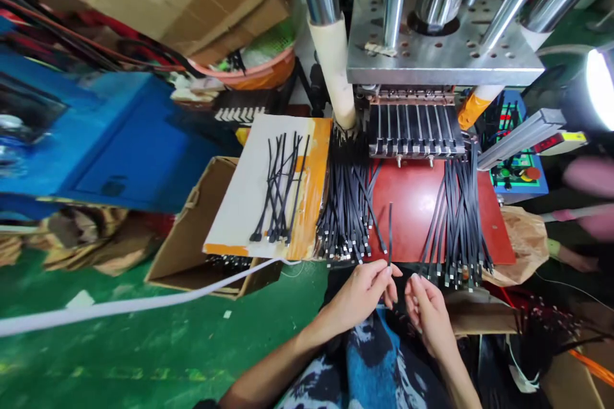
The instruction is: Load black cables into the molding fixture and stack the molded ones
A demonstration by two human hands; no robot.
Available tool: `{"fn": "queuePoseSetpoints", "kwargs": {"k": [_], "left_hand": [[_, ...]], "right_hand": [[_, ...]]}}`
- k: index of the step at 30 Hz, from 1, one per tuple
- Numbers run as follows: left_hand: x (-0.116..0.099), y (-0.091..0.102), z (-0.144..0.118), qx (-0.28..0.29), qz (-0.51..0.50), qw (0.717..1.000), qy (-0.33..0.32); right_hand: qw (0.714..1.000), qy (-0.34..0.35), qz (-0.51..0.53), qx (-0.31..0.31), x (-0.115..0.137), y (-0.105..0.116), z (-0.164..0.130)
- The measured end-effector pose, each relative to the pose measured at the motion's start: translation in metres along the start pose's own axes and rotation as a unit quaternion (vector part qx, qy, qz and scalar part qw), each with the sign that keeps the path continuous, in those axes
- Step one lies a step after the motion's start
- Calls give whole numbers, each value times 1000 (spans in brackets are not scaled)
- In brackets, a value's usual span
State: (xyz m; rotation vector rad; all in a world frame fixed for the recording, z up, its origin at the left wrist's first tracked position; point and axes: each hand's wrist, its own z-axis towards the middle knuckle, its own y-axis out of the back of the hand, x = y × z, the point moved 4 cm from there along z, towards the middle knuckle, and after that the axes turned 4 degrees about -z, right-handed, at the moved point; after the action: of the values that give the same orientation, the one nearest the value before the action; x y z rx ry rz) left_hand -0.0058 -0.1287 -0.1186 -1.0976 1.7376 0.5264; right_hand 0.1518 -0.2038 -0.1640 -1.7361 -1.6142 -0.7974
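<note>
My left hand point(363, 294) pinches the near end of a single black cable piece point(389, 230) that stands up over the red work plate point(412, 204). My right hand point(428, 308) is close beside it, fingers curled, touching nothing I can make out. A large bundle of black cable pieces point(348, 211) lies left of the plate, another bundle point(458, 223) on its right. Behind them sits the press mold point(415, 130) with cables laid in its slots.
A white and orange board point(240, 204) with several black cables point(281, 188) rests on an open cardboard box point(192, 236). A blue machine point(96, 134) stands at left, a control panel point(518, 172) and bright lamp point(599, 86) at right. Green floor lies below.
</note>
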Motion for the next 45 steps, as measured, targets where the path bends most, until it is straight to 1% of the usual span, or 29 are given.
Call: {"fn": "queuePoseSetpoints", "kwargs": {"k": [1, 2, 3, 5, 7, 8, 9, 10, 11, 12, 13, 14, 15, 17, 18, 20, 21, 23, 24, 25, 26, 28, 30, 33, 37, 39, 42, 43, 45], "left_hand": [[0, 2, 0, -2, 23, 1000, 6], [0, 2, 1, -2, 23, 1000, 8], [-1, 1, 3, 0, -1, 1000, 9], [-3, -2, 9, 15, -117, 993, 16], [-7, -7, 15, 48, -249, 967, 32], [-10, -9, 17, 65, -290, 954, 33], [-14, -10, 17, 81, -304, 949, 26], [-19, -10, 15, 99, -290, 952, 13], [-24, -9, 12, 112, -254, 961, -3], [-29, -8, 9, 122, -203, 971, -16], [-34, -7, 5, 125, -145, 981, -23], [-38, -6, 1, 125, -85, 988, -22], [-42, -3, -2, 119, -30, 992, -18], [-52, 3, -2, 105, 60, 993, -8], [-59, 7, 1, 92, 90, 992, -10], [-79, 18, 13, 37, 122, 991, -43], [-91, 25, 21, 2, 130, 988, -77], [-116, 37, 37, -55, 149, 973, -166], [-127, 42, 44, -63, 156, 964, -206], [-135, 45, 51, -57, 159, 957, -235], [-141, 47, 56, -42, 153, 955, -249], [-146, 50, 65, -6, 114, 964, -239], [-146, 53, 68, 15, 62, 975, -215], [-143, 58, 70, 10, 14, 980, -200], [-142, 65, 71, -3, 9, 981, -194], [-143, 67, 73, 3, 0, 982, -191], [-144, 69, 75, 20, -50, 981, -186], [-145, 70, 75, 15, -57, 980, -190], [-149, 72, 74, -11, -33, 977, -212]], "right_hand": [[1000, 22, -12, 14, 0, -7, -3], [997, 43, -48, 39, 2, -12, -9], [991, 63, -99, 65, 5, -14, -17], [969, 92, -204, 108, 13, -9, -33], [945, 99, -278, 139, 24, 6, -41], [936, 97, -300, 158, 32, 14, -41], [929, 92, -310, 181, 41, 21, -38], [926, 85, -305, 205, 51, 25, -32], [930, 82, -281, 221, 63, 28, -25], [940, 84, -242, 223, 77, 28, -15], [955, 91, -194, 207, 91, 26, -4], [969, 104, -145, 169, 104, 23, 8], [980, 122, -104, 116, 116, 19, 19], [986, 152, -59, 19, 132, 8, 37], [985, 162, -55, 0, 136, 2, 42], [981, 184, -67, 3, 140, -9, 48], [977, 197, -84, 12, 140, -12, 49], [964, 232, -128, 20, 142, -12, 49], [957, 249, -150, 19, 143, -11, 48], [950, 264, -167, 18, 144, -10, 47], [944, 277, -179, 15, 146, -8, 47], [935, 296, -196, 6, 149, -6, 47], [929, 302, -214, 10, 151, -5, 47], [923, 302, -238, 32, 154, -8, 49], [913, 315, -258, 42, 161, -12, 51], [906, 330, -262, 45, 164, -15, 51], [902, 342, -257, 50, 167, -19, 51], [902, 344, -256, 48, 168, -21, 50], [899, 350, -259, 36, 172, -23, 51]]}}
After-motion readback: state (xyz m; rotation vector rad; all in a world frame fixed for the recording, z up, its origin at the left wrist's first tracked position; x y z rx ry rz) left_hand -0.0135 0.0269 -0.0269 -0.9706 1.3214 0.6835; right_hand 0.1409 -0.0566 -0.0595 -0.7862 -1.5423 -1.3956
